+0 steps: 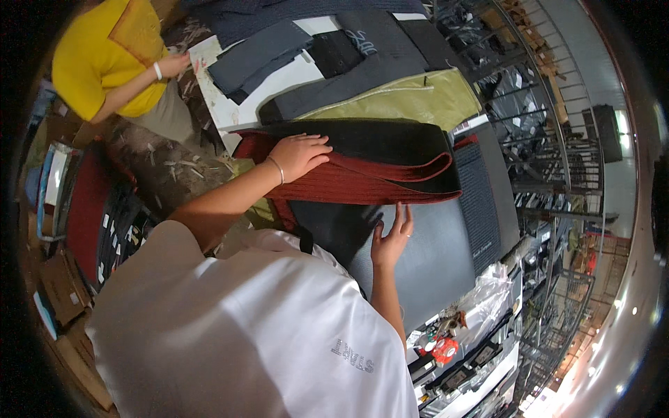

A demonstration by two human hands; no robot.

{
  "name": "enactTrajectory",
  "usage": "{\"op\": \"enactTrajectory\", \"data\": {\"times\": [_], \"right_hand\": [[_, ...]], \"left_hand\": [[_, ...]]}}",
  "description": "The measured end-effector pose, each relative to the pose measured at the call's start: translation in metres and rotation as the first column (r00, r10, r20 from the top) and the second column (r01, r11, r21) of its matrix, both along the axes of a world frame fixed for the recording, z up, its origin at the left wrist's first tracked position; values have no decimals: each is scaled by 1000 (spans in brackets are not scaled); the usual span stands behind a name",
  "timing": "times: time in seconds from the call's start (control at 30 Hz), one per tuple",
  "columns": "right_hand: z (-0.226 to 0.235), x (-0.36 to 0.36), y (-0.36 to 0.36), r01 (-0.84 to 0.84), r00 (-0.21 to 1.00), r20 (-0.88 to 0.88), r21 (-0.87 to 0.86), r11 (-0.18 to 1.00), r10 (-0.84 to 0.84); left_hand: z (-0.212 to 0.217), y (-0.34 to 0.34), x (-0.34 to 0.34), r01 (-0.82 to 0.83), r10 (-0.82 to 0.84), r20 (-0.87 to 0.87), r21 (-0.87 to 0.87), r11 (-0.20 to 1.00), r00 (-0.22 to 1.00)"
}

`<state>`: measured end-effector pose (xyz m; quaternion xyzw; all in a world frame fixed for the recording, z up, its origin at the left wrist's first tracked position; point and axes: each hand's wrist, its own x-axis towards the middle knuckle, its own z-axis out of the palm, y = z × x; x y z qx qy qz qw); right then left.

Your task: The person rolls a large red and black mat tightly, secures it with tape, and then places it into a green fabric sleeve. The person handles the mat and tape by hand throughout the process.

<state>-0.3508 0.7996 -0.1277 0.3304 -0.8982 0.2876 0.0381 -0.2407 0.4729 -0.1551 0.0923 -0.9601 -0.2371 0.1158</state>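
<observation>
The middle looks bright and clear, the edges bend and go dark, and shiny white glare glows bottom right.

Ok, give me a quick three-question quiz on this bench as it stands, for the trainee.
1. True or false: the left hand lies flat on the folded red cover.
2. What does the right hand touch? A) the black sheet B) the olive cover C) the board
3. Fill in: the other person's hand rests at the edge of a ___ board.

Key: 1 true; 2 A; 3 white.
</observation>
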Motion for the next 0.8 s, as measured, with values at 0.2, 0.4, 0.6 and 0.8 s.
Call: {"op": "enactTrajectory", "data": {"times": [0.2, 0.4, 0.6, 0.8], "right_hand": [[51, -55, -58, 33, 910, -402, 312, 950, 101], [-11, -104, -40, -85, 992, -35, 509, 857, 119], [-61, -68, 3, -172, 982, 152, 462, 870, 114], [-58, -78, 4, -233, 951, 288, 440, 867, 110]], "left_hand": [[11, -51, -20, -32, -39, 140, 470, 882, 989], [23, -67, -41, -311, 315, 22, 234, 921, 949], [-16, -149, -78, -361, 369, 68, 432, 827, 927], [-45, -180, -96, -383, 364, 147, 534, 754, 920]]}}
